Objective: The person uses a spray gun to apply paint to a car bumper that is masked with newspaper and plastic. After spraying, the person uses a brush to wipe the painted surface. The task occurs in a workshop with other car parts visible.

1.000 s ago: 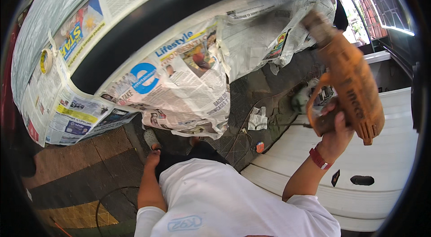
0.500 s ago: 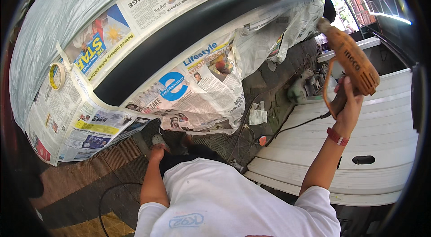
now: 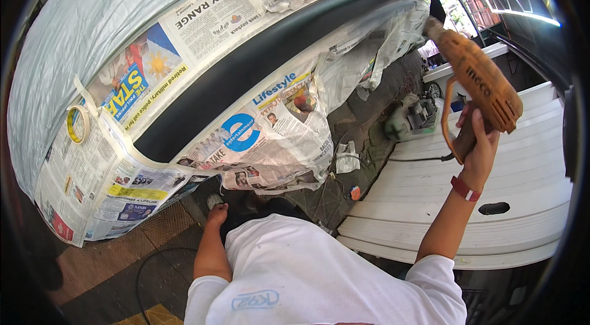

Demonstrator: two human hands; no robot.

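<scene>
My right hand (image 3: 480,148) is closed around the grip of an orange heat gun (image 3: 482,76), raised at the right with a loop-shaped guard in front of the grip. Its nozzle points up and left toward the far end of a long, curved black panel (image 3: 264,60). Newspaper (image 3: 239,134) taped along both edges frames the panel. My left hand (image 3: 216,214) hangs low beside my leg, under the newspaper's lower edge, away from the panel; its fingers are mostly hidden. A roll of masking tape (image 3: 72,124) hangs by its strip on the newspaper at the left.
Silvery plastic sheeting (image 3: 67,36) covers the body above the panel. A large white ribbed panel (image 3: 424,202) lies at my right, with the gun's black cord over it. Beyond it stands a greenish machine (image 3: 405,122). Another black cable (image 3: 140,269) curls across the floor at lower left.
The view has shifted slightly. The heat gun stays raised in my right hand, its nozzle a little further left and nearer the panel's far end. My left hand still hangs low.
</scene>
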